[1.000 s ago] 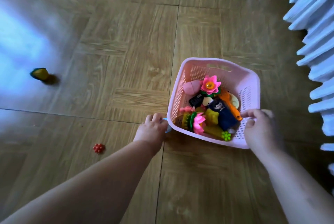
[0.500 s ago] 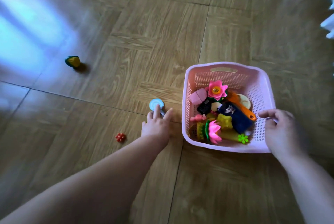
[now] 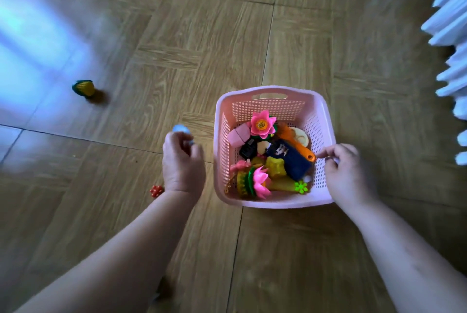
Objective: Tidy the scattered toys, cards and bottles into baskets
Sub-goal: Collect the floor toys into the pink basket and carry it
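A pink basket stands on the wooden floor, holding several toys, among them a pink flower, a dark blue block and an orange piece. My left hand is just left of the basket, fingers curled round a small pale blue round toy lifted off the floor. My right hand grips the basket's right rim. A small red toy lies on the floor beside my left wrist. A yellow and green corn toy lies further off to the left.
A white ribbed fence or radiator runs along the right edge. Bright light glares on the floor at the upper left. Bare wooden floor stretches behind and in front of the basket.
My left hand reached the pale blue round toy on the floor, closed on it and lifted it. My right hand stayed at the basket's right rim.
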{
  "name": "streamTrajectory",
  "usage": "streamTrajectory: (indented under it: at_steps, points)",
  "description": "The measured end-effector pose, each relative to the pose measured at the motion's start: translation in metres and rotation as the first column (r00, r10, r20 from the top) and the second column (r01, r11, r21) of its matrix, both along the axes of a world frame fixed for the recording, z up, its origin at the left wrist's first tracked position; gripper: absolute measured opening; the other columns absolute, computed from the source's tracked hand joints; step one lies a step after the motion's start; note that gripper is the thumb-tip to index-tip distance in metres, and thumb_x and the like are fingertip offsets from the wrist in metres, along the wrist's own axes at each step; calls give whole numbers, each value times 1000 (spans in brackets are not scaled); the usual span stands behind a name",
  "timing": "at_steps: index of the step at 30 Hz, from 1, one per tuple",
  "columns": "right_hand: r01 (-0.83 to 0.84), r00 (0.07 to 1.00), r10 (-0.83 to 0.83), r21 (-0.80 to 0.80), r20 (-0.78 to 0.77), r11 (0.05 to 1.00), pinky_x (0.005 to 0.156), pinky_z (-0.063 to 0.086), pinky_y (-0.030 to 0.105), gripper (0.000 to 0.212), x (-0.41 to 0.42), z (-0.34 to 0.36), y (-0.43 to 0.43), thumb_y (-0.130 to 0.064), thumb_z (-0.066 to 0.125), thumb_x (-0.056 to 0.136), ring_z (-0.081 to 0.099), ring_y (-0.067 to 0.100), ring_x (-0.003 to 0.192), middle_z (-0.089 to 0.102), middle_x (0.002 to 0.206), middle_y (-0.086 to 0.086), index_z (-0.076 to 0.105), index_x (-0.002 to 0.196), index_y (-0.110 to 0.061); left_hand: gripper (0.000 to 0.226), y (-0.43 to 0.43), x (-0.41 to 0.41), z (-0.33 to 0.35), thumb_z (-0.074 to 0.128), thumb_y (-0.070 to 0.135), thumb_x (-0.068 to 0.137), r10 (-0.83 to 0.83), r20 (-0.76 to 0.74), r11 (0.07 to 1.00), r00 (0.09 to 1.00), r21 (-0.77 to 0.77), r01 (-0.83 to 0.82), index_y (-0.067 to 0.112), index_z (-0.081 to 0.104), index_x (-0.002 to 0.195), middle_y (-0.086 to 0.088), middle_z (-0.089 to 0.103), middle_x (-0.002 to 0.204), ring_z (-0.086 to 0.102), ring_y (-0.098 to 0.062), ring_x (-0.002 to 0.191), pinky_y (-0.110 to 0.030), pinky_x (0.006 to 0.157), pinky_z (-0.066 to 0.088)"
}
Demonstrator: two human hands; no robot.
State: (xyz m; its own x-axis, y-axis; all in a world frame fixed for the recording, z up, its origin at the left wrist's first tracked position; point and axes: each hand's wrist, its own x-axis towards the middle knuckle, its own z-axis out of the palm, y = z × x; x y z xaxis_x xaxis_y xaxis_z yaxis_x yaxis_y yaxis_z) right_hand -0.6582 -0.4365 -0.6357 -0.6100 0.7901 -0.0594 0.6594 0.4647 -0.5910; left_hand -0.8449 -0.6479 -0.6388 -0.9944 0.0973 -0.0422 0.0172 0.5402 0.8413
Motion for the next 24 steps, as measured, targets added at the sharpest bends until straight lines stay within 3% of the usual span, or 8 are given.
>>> streamTrajectory:
  at_steps: [2, 5, 12, 15, 17, 20, 22, 24]
  points:
    - [-28, 1000, 27, -38, -12, 999, 67, 39, 27, 29, -9, 2, -7, -2, 49, 89, 53, 14, 78, 51, 105, -7, 59, 83, -28, 14, 8, 11, 24, 54, 18, 78, -157, -155, 985, 975, 43, 165, 22, 52, 92, -7, 60, 96, 58, -24, 86, -29, 78, 44]
    - [-115, 993, 114, -84, -20, 990, 71, 40, 26, 24, -31, 4, -20, -5, 52, 89, 54, 12, 83, 50, 105, -9, 60, 86, -28, 18, 13, 17, 45, 61, 17, 85, -452, -127, 883, 883, -203, 423, 17, 63, 103, -2, 54, 110, 58, -23, 97, -29, 84, 45]
    - [-266, 948, 274, -70, 161, 961, 72, 37, 28, 13, -86, 15, -47, -16, 52, 92, 54, 24, 93, 56, 113, 6, 62, 98, -23, 26, -38, -49, 83, 52, 19, 90, -521, 4, 735, 854, -507, 451, 25, 60, 114, -2, 50, 126, 56, -26, 109, -36, 93, 45]
    - [-365, 889, 298, 146, 349, 919, 92, 36, 36, 24, -105, 35, -71, -17, 51, 91, 43, 35, 113, 49, 126, 10, 59, 113, -16, 27, -84, -71, 94, 50, 18, 91, -650, 121, 512, 751, -660, 550, 25, 60, 115, -2, 52, 126, 58, -28, 109, -39, 90, 48]
    - [-508, 846, 400, 304, 353, 806, 95, 36, 42, 26, -115, 47, -89, -14, 58, 86, 43, 38, 112, 50, 124, 14, 59, 112, -10, 27, -111, -86, 93, 48, 19, 93, -716, 245, 312, 654, -726, 613, 26, 58, 117, 0, 51, 127, 58, -25, 111, -35, 86, 49]
    - [-811, 584, 755, 266, 299, 522, 79, 51, 41, 23, -127, 75, -125, -11, 72, 76, 59, 37, 91, 59, 99, 13, 63, 97, -8, 25, -136, -101, 80, 45, 20, 94, -746, 293, 224, 598, -735, 640, 28, 57, 115, 2, 52, 126, 58, -21, 109, -36, 83, 51]
    - [-957, 289, 885, 87, 365, 277, 70, 52, 38, 18, -130, 93, -156, -16, 66, 82, 62, 32, 86, 59, 98, 9, 61, 98, -10, 23, -141, -109, 68, 45, 20, 92, -745, 234, 305, 624, -712, 632, 26, 59, 109, 1, 55, 120, 60, -22, 105, -35, 81, 51]
    - [-979, 110, 897, -108, 429, 171, 72, 49, 39, 20, -135, 93, -194, -19, 52, 92, 58, 28, 97, 54, 111, 6, 55, 111, -14, 20, -148, -120, 49, 48, 20, 91, -707, 162, 454, 688, -642, 618, 24, 61, 106, 0, 57, 116, 60, -25, 103, -32, 81, 49]
